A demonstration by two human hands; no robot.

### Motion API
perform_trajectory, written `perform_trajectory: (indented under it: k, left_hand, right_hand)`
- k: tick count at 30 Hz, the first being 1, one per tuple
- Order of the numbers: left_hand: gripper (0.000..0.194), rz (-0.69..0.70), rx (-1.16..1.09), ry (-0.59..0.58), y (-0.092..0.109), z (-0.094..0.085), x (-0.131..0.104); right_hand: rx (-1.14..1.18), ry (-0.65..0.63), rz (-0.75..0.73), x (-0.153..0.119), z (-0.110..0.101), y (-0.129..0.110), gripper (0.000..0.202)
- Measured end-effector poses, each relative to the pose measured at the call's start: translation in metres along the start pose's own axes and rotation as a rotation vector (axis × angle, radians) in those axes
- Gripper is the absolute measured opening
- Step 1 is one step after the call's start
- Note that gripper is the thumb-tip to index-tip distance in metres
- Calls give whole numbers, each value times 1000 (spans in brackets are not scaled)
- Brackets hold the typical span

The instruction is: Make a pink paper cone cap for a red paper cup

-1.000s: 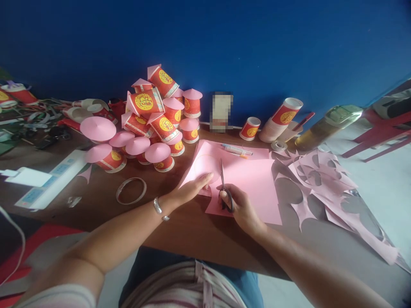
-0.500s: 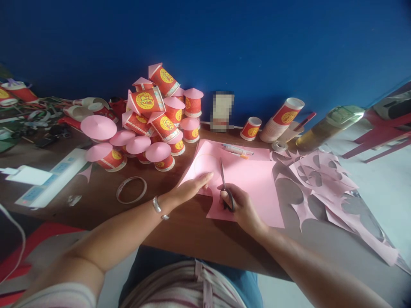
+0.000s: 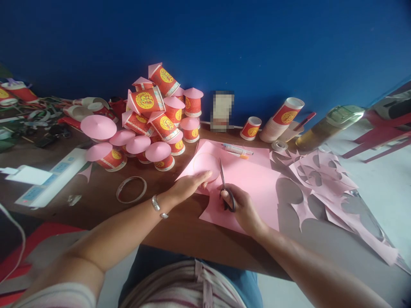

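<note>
My left hand point(image 3: 192, 183), with a silver bracelet at the wrist, pinches the edge of a pink paper sheet point(image 3: 253, 188) on the table. A drawn circle shows on the paper just beyond its thumb. Dark-handled scissors point(image 3: 223, 182) are gripped in my right hand point(image 3: 241, 207), their blades pointing away from me along the right side of the circle. The paper is cut open around the near side of the circle. Two pens point(image 3: 237, 149), one with an orange part, lie on pink paper behind the blades.
Red cups with pink cone tops point(image 3: 146, 100) are piled at the left back. A tape ring point(image 3: 131, 189) and a power strip point(image 3: 53, 175) lie left. Pink offcuts point(image 3: 324, 171), stacked cups point(image 3: 282, 119) and a bottle point(image 3: 329, 128) stand or lie right. A blue wall is behind.
The pink sheet has turned and shifted a little to the left, with its drawn circle now more fully in view. My left hand has moved slightly left; my right hand stays nearly in place.
</note>
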State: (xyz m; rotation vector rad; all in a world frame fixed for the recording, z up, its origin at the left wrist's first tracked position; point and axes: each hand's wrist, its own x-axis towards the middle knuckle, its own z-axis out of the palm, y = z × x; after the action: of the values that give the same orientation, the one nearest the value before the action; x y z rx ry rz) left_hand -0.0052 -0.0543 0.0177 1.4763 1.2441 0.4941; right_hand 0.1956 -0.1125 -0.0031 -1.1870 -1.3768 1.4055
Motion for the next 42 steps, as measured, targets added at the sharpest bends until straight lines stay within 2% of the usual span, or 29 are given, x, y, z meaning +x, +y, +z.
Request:
perform_trajectory:
  k: [8,19,28,34,42]
  left_hand:
    - [53,3,-63,83,3,-1,0]
    - [52,14,-126,114,8,0,-1]
    - [50,66,-237,158,-3,2,5]
    - [50,77,-281,162,-4,2,6]
    - [51,138,-322,204,-9,2,12]
  right_hand:
    - [50,13,34,0,2,-3,51]
    - [59,18,29,-2,2,-4,50]
    - [72,22,53,-2,2,-4,53]
    - [96,27,70,-3,3,-6,56]
    - [61,16,49,-3,1,-3,52]
